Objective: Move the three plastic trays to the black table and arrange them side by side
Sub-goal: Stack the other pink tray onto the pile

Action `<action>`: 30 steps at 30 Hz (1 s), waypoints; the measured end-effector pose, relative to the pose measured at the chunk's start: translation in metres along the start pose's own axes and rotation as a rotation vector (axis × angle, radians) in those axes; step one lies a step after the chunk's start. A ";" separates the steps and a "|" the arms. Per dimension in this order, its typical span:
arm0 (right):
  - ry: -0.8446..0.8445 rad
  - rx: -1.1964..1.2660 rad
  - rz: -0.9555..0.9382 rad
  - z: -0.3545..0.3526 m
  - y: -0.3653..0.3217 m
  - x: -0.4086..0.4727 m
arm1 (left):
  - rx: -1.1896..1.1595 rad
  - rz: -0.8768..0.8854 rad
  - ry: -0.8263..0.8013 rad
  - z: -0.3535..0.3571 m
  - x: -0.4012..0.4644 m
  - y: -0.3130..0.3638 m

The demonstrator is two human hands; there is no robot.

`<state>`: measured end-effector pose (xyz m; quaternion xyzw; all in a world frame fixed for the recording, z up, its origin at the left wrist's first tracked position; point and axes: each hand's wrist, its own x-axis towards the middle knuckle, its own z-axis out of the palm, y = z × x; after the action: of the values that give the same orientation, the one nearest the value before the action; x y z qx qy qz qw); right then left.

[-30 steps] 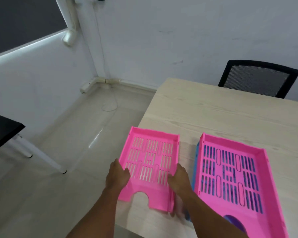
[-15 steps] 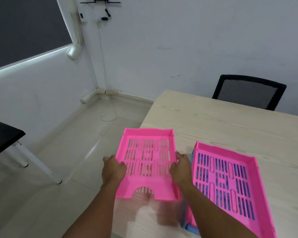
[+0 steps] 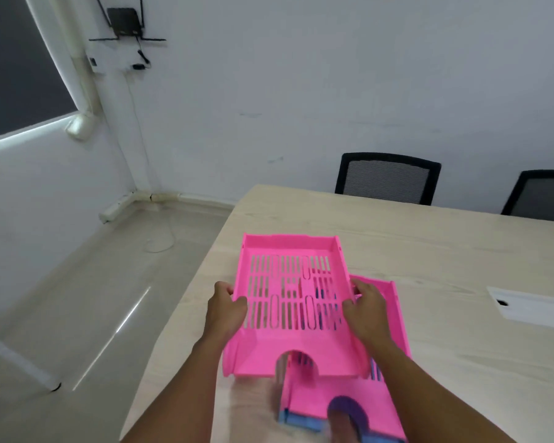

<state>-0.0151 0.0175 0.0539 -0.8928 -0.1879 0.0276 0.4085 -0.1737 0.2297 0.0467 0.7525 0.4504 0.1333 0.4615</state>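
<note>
Both your hands grip one pink tray [image 3: 291,302]: left hand [image 3: 226,310] on its left wall, right hand [image 3: 363,310] on its right wall. Tray sits at frame centre, raised above wooden table [image 3: 445,251], overlapping second pink tray [image 3: 394,318] at lower right. Blue tray [image 3: 301,422] peeks beneath that one. Two black chairs [image 3: 387,179] at upper right.
</note>
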 end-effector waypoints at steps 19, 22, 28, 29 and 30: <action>0.099 0.042 0.180 -0.072 0.086 -0.038 | -0.035 0.042 -0.142 0.093 -0.070 0.019; 0.128 0.053 0.182 -0.074 0.088 -0.038 | -0.039 0.058 -0.141 0.094 -0.067 0.023; 0.143 0.060 0.218 -0.078 0.096 -0.042 | -0.006 0.076 -0.169 0.103 -0.064 0.023; 0.140 0.062 0.225 -0.077 0.098 -0.044 | 0.000 0.081 -0.179 0.104 -0.065 0.022; 0.137 0.063 0.234 -0.075 0.100 -0.046 | 0.004 0.086 -0.183 0.105 -0.065 0.021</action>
<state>-0.0112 -0.1128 0.0254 -0.8951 -0.0533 0.0200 0.4423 -0.1337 0.1135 0.0215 0.7810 0.3738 0.0827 0.4934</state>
